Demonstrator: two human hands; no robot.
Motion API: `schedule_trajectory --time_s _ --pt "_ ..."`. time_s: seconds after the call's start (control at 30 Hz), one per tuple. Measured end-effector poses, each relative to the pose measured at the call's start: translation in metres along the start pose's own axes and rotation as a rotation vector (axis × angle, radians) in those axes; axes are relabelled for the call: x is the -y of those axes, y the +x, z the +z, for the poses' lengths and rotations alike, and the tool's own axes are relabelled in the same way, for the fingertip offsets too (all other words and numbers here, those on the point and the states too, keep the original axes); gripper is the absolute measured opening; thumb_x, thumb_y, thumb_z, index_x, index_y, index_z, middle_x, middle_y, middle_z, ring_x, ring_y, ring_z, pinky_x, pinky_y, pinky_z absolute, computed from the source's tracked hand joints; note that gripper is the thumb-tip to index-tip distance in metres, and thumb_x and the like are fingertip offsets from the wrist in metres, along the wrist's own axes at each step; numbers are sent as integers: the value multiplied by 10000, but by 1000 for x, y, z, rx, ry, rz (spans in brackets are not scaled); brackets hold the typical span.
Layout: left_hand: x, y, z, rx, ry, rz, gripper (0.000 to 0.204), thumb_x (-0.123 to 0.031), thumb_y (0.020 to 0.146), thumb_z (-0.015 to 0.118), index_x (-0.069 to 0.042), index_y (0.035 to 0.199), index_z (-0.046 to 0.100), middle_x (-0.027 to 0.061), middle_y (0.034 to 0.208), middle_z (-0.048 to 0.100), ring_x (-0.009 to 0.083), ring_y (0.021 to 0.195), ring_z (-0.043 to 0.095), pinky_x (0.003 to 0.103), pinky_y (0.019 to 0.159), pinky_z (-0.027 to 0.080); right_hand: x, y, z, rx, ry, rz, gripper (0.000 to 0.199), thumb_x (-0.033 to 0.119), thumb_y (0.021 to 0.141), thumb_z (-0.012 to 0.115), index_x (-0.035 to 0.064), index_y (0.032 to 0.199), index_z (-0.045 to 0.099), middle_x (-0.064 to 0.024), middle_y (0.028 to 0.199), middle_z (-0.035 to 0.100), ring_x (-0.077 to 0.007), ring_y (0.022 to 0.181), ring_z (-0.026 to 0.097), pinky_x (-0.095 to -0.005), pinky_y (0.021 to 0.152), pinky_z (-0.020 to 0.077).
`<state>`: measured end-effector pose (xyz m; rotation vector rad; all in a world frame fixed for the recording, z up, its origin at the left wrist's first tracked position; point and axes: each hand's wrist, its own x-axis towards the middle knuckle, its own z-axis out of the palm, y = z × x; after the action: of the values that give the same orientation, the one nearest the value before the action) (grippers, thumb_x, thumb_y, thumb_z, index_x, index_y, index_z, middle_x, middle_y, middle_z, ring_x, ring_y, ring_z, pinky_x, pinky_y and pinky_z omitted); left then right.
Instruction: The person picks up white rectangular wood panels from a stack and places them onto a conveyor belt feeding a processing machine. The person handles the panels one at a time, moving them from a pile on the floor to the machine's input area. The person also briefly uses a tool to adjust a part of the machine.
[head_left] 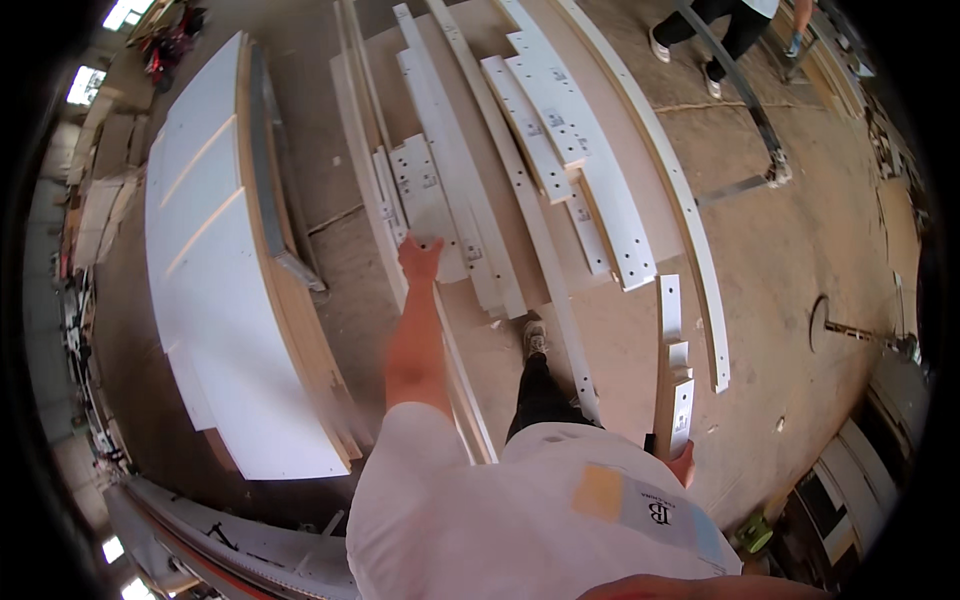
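My left arm stretches forward over the stacks, and my left hand (422,258) is at the near part of a short white panel (425,190) with dark drilled holes. Its thumb and fingers are spread apart over the panel's surface; whether they touch it, I cannot tell. Low on my right side, my right hand (684,466) is wrapped around the lower end of a small bundle of white boards (682,405) with raw wood-coloured edges. The bundle stands out in front of me, its pieces staggered in length. Part of the right hand is hidden behind it.
Long white boards (575,140) with holes lie in staggered piles ahead, with a long rail (690,220) at their right. A stack of large white panels (225,300) stands at left. Another person (735,25) is at the far right beside a metal frame (745,90).
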<state>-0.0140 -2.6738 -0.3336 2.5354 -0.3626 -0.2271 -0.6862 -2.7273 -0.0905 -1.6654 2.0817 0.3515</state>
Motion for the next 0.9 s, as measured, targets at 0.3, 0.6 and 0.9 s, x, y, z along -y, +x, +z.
schedule_trajectory --time_s 0.3,0.6,0.9 --pt "146 67 -144 -606 -828 -34 330 -304 928 622 -16 1089 636 90 1023 642 218 976 592 437 900 466 27 25 -4 79 -40 -50 723 481 680 824 126 1230 517 -193 1065 709 -417 1022 672 -518 845 529" --pt "88 1 -257 -262 -969 122 364 -83 959 617 -53 1310 527 154 1090 606 291 936 614 393 823 552 39 40 -29 35 57 -186 850 485 600 848 117 1301 540 -182 1136 689 -383 1082 662 -460 931 526" --pt "-97 -229 17 778 -834 607 297 -180 1007 570 -62 1279 578 51 1131 636 172 1020 622 323 829 537 113 73 -61 13 252 -305 945 513 590 868 74 1339 493 -199 1130 681 -367 1066 662 -442 922 523"
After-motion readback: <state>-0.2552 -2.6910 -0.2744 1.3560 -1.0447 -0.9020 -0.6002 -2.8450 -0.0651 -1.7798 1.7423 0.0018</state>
